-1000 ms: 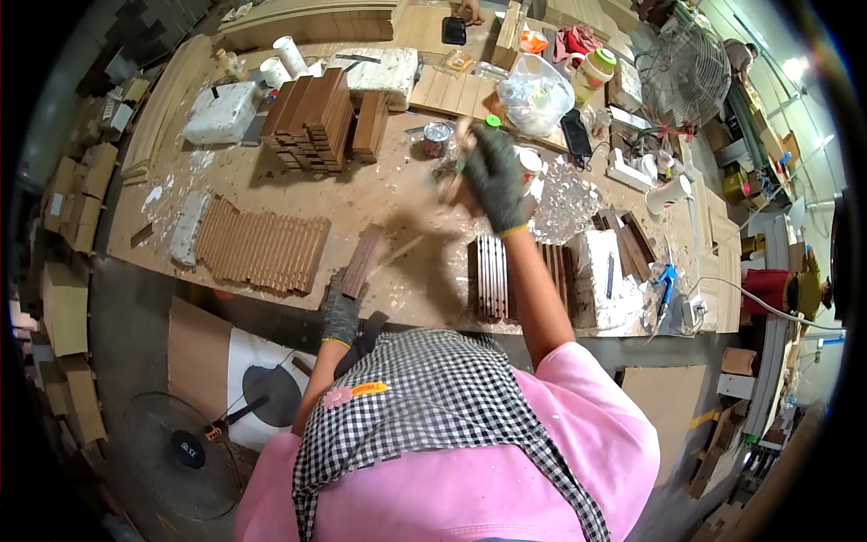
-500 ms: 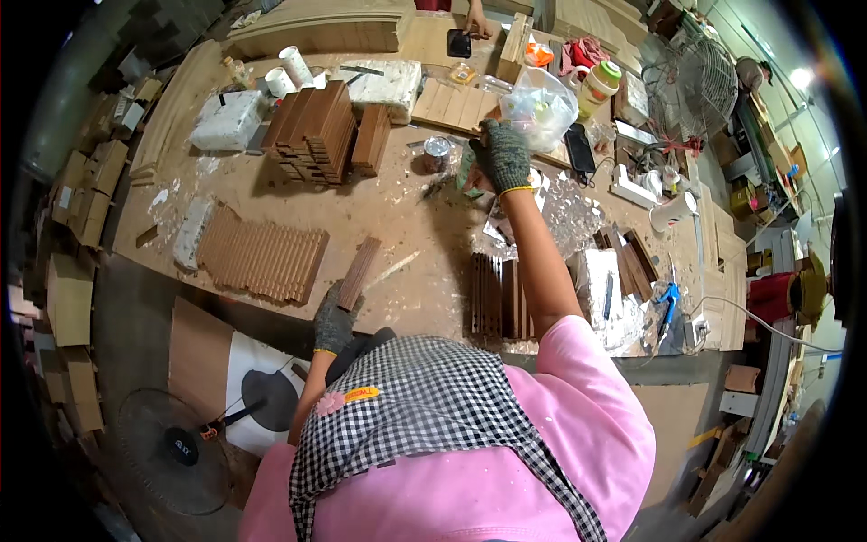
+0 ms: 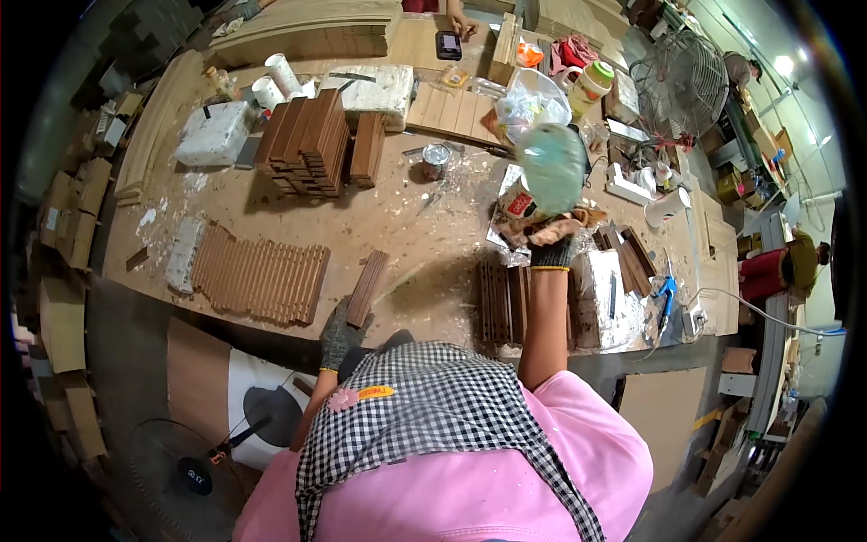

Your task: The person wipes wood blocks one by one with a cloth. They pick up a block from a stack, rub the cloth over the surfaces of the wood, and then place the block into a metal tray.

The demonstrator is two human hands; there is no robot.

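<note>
My left hand [image 3: 340,332], in a dark grey glove, grips the near end of a dark brown grooved wood strip [image 3: 368,287] at the table's front edge. My right hand [image 3: 552,254], gloved too, is at a crumpled brown rag [image 3: 562,228] and seems closed on it, though the fingers are partly hidden. Just beyond the rag, a pale green, roundish, translucent thing [image 3: 551,167] is smeared by motion; its kind is unclear. Beside it leans a white container [image 3: 516,202] with a red patch. Grooved strips [image 3: 262,271] lie in a row left of my left hand.
Stacked brown wood blocks [image 3: 302,144] stand beyond the row. A small metal can [image 3: 435,161] sits mid-table. To the right are a white block [image 3: 598,298], a blue glue gun [image 3: 666,300] and its cord. At the far edge a co-worker's hand [image 3: 463,24] is beside a phone [image 3: 449,45].
My right hand has come nearer and to the right, down to the brown rag. The pale green thing has swung up and right. My left hand still grips the strip, slightly shifted.
</note>
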